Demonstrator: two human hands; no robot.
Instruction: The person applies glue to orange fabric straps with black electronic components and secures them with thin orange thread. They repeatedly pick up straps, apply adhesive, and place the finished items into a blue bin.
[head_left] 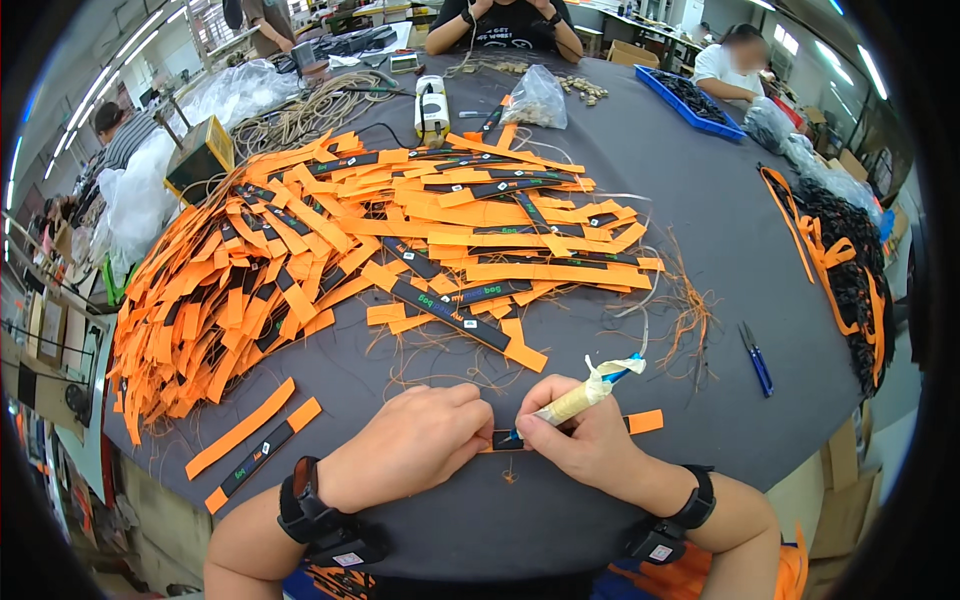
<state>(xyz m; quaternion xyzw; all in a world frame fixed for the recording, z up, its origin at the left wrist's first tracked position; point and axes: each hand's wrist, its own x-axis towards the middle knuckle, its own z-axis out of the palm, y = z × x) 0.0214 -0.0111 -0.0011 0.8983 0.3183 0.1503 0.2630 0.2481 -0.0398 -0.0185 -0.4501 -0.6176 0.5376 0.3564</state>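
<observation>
At left, a pile of orange and black strips point(330, 225) spreads over the grey table point(740, 230). In front of it, a plain orange strip point(241, 428) and a black strip with orange ends point(262, 455) lie side by side, presumably set apart to avoid mixing. The left hand point(415, 440) rests with curled fingers at the left end of the working strip point(508, 441), probably steadying it; whether it pinches or merely presses cannot be told. The working strip lies flat before the person, partly hidden beneath the right hand point(580, 440), which grasps a pen-like tool point(578, 400) with a pale wrapped barrel. The slanted hold brings the tip to the black section and likely lets the cord point(646, 325) trail clear. Farther right, blue-handled snips point(757, 360) lie apart, seemingly within reach. Counts, left to right: pile strips, too overlapped to count; strips apart from the pile, two; working strip, one; tool, one; cord, one; snips, one pair.
</observation>
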